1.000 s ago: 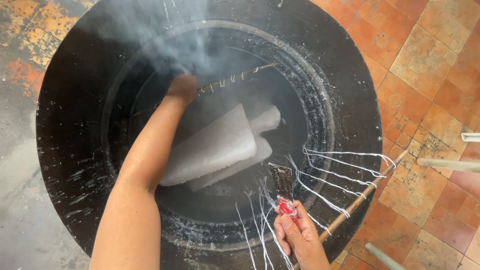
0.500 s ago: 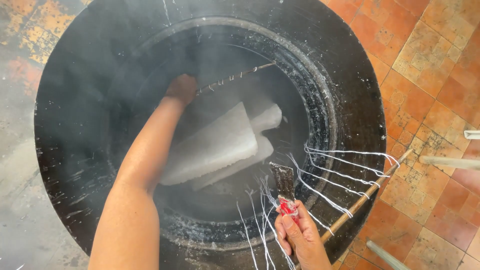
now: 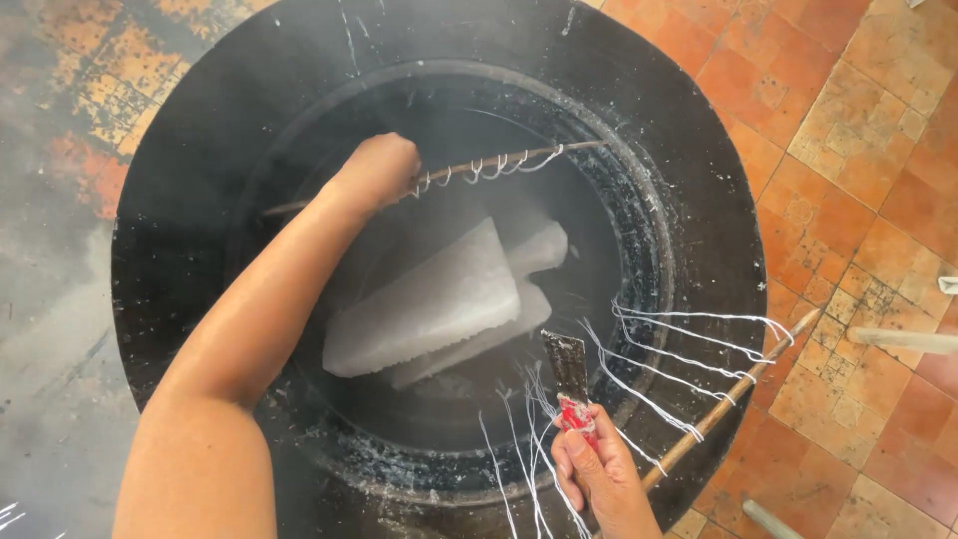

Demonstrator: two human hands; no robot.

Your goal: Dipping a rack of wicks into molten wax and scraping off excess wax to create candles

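My left hand point(image 3: 377, 172) reaches over a big black pot point(image 3: 699, 230) and grips a thin stick point(image 3: 499, 164) wound with white string loops, held above the dark liquid. White wax slabs point(image 3: 439, 299) lie in the pot, partly sunk. My right hand point(image 3: 599, 479) at the near rim grips a small scraper with a red handle point(image 3: 571, 384), blade pointing into the pot. A second stick point(image 3: 733, 394) with white strings hanging from it rests across the rim beside that hand.
Steam rises from the pot. Orange floor tiles point(image 3: 858, 130) lie to the right, worn stained floor point(image 3: 70, 120) to the left. A pale rod point(image 3: 903, 341) juts in from the right edge. White wax drips speckle the pot's rim.
My left hand has lifted the string-wound stick up out of the steam, closer to me; it now shows clearly. The right hand and scraper stay put.
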